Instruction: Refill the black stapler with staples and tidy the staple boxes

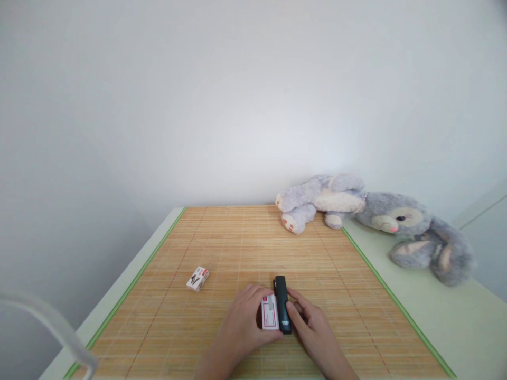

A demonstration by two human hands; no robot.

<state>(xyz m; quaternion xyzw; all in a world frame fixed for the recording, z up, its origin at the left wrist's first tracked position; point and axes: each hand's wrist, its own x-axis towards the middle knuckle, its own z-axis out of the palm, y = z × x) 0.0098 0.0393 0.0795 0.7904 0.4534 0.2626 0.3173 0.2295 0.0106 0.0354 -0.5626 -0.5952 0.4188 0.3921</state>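
My left hand (241, 322) is closed round a small white box (270, 313) with a pink-red printed border. Its fingers curl over the far end, and the thumb lies along the near end, its tip reaching the stapler. Right beside the box, a black stapler (282, 306) points away from me with pale lettering near its close end. My right hand (315, 327) grips the stapler from the right, with fingertips and thumb against that side. Farther left on the mat sits another small box (197, 278), white and red with a dark picture.
A bamboo mat (237, 237) with green edging covers much of the pale table (475, 327). At the back right a grey plush rabbit (340, 200) lies on its side, partly over the mat. A white curved bar (51, 322) enters at lower left. A wall stands behind.
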